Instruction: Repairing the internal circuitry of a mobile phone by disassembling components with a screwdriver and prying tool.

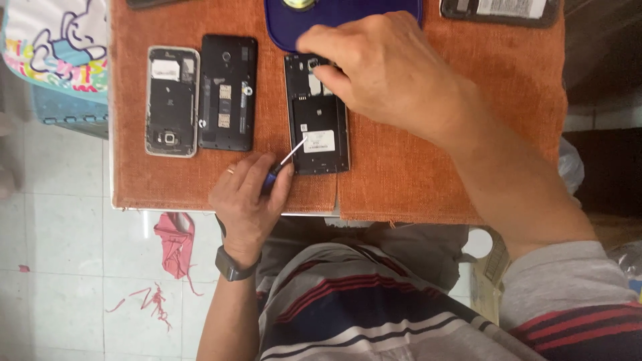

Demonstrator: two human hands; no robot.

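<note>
Three opened mobile phones lie backs-up on the desk [401, 180], which is covered with a rust-orange woven cloth. Middle one: a black phone with its back cover off [317, 117], showing a white label low in the empty battery bay. It sits near the desk's front edge, just below a dark blue plastic tray [348, 20] at the far edge.

Right hand [388, 70] reaches in from the right and rests on the top end of this phone, fingers curled down over the upper corner and pressing it to the cloth. Grip is a hold-down, not a lift.

Left hand [251, 197] is at the front edge of the desk, clenched around the blue handle of a small screwdriver [284, 164]. The thin pale shaft angles up and right, tip touching the phone's lower left area, beside the label. A ring shows on one finger; a dark wristwatch [234, 266] is on that wrist.

To the left, well apart from the hands: a silver-framed phone with open back [172, 101], and just beside it a black phone body with exposed card slots [227, 92]. Another dark device [501, 10] is partly in view at the far right corner.

On the white tiled floor [67, 267] lies a crumpled pink rag [175, 241] with loose pink scraps near it.
</note>
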